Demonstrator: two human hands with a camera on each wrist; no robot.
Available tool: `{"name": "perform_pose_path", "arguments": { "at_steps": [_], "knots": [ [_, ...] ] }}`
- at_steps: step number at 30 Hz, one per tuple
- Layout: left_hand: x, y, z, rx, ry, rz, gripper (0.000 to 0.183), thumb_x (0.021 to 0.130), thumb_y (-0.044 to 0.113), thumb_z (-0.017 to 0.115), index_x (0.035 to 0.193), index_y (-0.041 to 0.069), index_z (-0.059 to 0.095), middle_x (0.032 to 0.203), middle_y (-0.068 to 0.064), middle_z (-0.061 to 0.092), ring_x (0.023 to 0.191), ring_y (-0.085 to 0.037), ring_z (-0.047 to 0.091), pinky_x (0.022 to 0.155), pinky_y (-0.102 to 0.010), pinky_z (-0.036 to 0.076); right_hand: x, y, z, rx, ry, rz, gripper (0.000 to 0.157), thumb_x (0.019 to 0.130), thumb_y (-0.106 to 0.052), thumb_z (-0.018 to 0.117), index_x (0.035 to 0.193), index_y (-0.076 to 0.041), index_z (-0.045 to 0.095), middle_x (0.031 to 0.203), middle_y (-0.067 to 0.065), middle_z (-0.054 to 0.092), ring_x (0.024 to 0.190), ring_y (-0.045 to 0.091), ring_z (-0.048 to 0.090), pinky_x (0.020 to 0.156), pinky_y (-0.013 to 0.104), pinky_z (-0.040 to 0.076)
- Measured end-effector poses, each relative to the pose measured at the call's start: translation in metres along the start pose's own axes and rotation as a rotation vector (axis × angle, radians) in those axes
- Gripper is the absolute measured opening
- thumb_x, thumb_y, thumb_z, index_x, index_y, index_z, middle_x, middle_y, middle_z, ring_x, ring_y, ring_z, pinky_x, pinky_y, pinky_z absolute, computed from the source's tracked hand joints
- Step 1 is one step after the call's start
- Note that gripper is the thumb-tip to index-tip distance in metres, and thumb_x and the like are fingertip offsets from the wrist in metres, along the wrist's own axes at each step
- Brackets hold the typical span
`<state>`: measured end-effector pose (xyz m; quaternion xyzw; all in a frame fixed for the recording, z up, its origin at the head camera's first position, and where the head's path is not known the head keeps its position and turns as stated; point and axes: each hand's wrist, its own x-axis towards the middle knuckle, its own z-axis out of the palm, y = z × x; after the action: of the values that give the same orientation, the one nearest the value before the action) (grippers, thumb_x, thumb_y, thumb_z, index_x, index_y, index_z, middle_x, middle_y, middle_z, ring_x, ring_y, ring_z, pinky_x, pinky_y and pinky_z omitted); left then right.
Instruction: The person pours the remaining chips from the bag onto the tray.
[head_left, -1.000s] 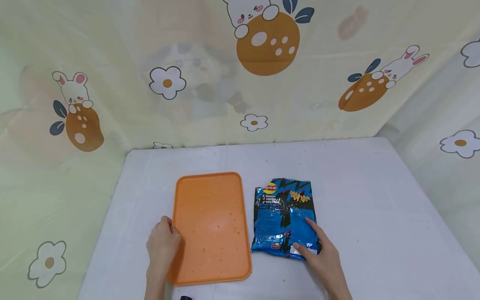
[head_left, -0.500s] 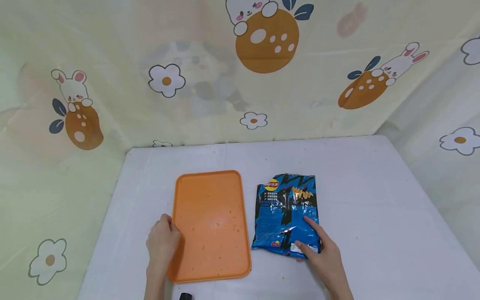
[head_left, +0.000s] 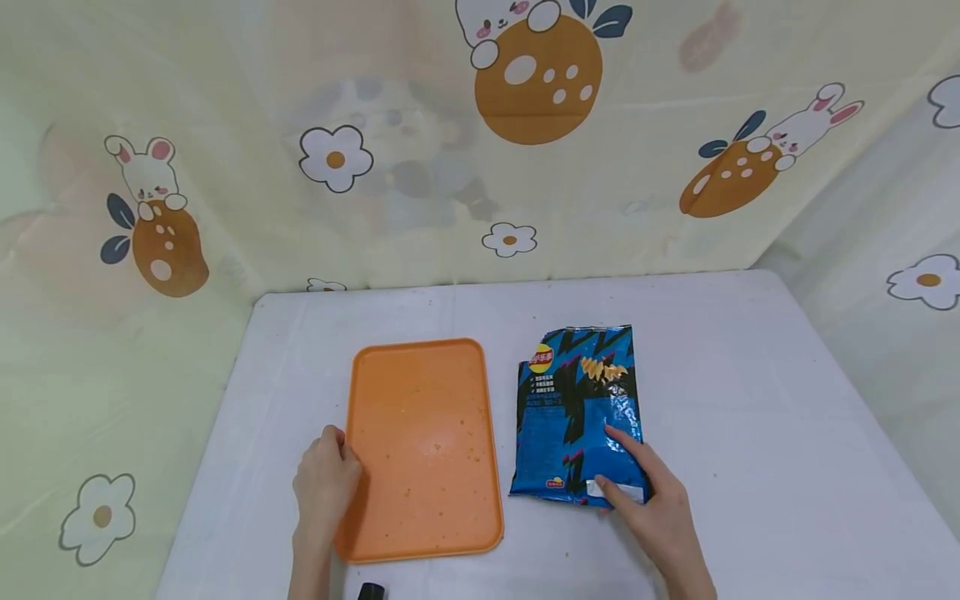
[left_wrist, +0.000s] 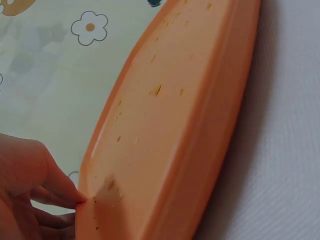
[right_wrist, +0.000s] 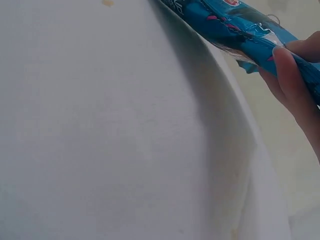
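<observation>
On the table lies an orange tray (head_left: 420, 450) with small crumbs scattered over it. My left hand (head_left: 324, 479) pinches the tray's left rim; in the left wrist view the fingertips (left_wrist: 75, 197) meet its edge. To the tray's right, a blue and black chip bag (head_left: 558, 417) has its upper left corner torn away. My right hand (head_left: 660, 512) grips the bag at its lower right corner. The right wrist view has thumb and fingers pinching the bag (right_wrist: 235, 25), which is tilted. The bag's contents are hidden.
A black object (head_left: 371, 592), partly cut off, sits at the bottom edge below the tray. The white table (head_left: 750, 417) carries a few crumbs. Behind it hangs a curtain (head_left: 405, 208) printed with rabbits and flowers.
My right hand has tilted the chip bag, its far edge coming up and slightly right. The left hand and the tray stay in place.
</observation>
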<state>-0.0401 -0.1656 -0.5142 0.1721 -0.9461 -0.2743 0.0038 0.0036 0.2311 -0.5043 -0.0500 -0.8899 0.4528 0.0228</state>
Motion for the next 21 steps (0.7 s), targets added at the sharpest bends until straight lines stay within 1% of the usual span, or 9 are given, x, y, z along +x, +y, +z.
{"name": "perform_pose_path", "arguments": {
  "at_steps": [2,4,6,7,8,9,12,18,21],
  "knots": [
    [0.000,0.000,0.001,0.003,-0.005,-0.003,0.012,0.095,0.003,0.055,0.101,-0.006,0.060,0.083,-0.021,0.063,0.070,-0.033,0.061,0.059,-0.046,0.050,0.000,-0.003,-0.002,-0.038,0.038,-0.089,0.068,0.088,-0.005,0.079,0.149,-0.021,0.053,0.144,0.021,0.057,0.124,0.046,0.059,0.093,0.047,0.056],
    [0.001,0.001,0.002,0.005,-0.006,-0.004,0.013,0.095,0.003,0.055,0.102,-0.006,0.060,0.083,-0.021,0.064,0.070,-0.033,0.061,0.059,-0.046,0.050,0.001,-0.006,-0.003,-0.071,0.072,-0.180,0.070,0.085,-0.001,0.081,0.147,-0.020,0.056,0.135,0.018,0.063,0.116,0.041,0.064,0.091,0.030,0.056],
    [0.001,0.001,0.003,0.009,-0.005,-0.007,0.013,0.095,0.003,0.055,0.101,-0.006,0.060,0.083,-0.021,0.063,0.070,-0.033,0.061,0.059,-0.046,0.050,0.003,-0.009,-0.005,-0.094,0.102,-0.272,0.073,0.080,0.004,0.084,0.145,-0.019,0.058,0.124,0.014,0.068,0.105,0.032,0.067,0.090,0.013,0.050],
    [0.001,0.001,0.003,0.012,-0.004,-0.008,0.012,0.094,0.003,0.055,0.101,-0.006,0.060,0.082,-0.020,0.063,0.070,-0.032,0.061,0.059,-0.046,0.050,0.005,-0.011,-0.005,-0.103,0.113,-0.315,0.075,0.078,0.005,0.085,0.144,-0.018,0.060,0.119,0.012,0.068,0.101,0.029,0.067,0.089,0.006,0.045],
    [0.000,0.001,0.003,0.014,-0.002,-0.010,0.012,0.094,0.003,0.056,0.101,-0.006,0.060,0.082,-0.020,0.063,0.070,-0.032,0.061,0.059,-0.046,0.050,0.006,-0.012,-0.006,-0.112,0.120,-0.354,0.075,0.076,0.007,0.085,0.143,-0.018,0.061,0.115,0.011,0.069,0.098,0.025,0.066,0.089,0.003,0.041],
    [0.000,0.001,0.003,0.015,-0.001,-0.011,0.012,0.094,0.003,0.056,0.101,-0.006,0.060,0.082,-0.020,0.063,0.070,-0.032,0.060,0.060,-0.046,0.050,0.007,-0.014,-0.006,-0.120,0.123,-0.389,0.076,0.074,0.008,0.086,0.142,-0.017,0.061,0.114,0.010,0.069,0.096,0.023,0.066,0.090,0.001,0.039],
    [0.000,0.002,0.002,0.017,-0.003,-0.015,0.012,0.095,0.003,0.056,0.102,-0.006,0.060,0.082,-0.020,0.063,0.070,-0.032,0.060,0.061,-0.046,0.050,0.012,-0.018,-0.009,-0.143,0.120,-0.473,0.076,0.071,0.009,0.087,0.138,-0.015,0.063,0.112,0.008,0.069,0.096,0.021,0.066,0.093,0.001,0.037],
    [0.000,0.002,0.001,0.013,0.000,-0.014,0.012,0.096,0.003,0.056,0.102,-0.006,0.060,0.082,-0.020,0.062,0.069,-0.031,0.059,0.061,-0.044,0.050,0.024,-0.032,-0.018,-0.183,0.059,-0.592,0.077,0.069,0.009,0.088,0.137,-0.014,0.063,0.120,0.010,0.069,0.102,0.029,0.070,0.094,0.001,0.036],
    [0.000,0.001,0.001,0.008,-0.006,-0.020,0.013,0.096,0.003,0.055,0.103,-0.006,0.060,0.083,-0.020,0.063,0.070,-0.031,0.059,0.061,-0.044,0.050,0.030,-0.042,-0.022,-0.193,0.019,-0.664,0.077,0.069,0.010,0.087,0.138,-0.013,0.063,0.117,0.007,0.068,0.097,0.021,0.068,0.088,0.001,0.041]
  ]
}}
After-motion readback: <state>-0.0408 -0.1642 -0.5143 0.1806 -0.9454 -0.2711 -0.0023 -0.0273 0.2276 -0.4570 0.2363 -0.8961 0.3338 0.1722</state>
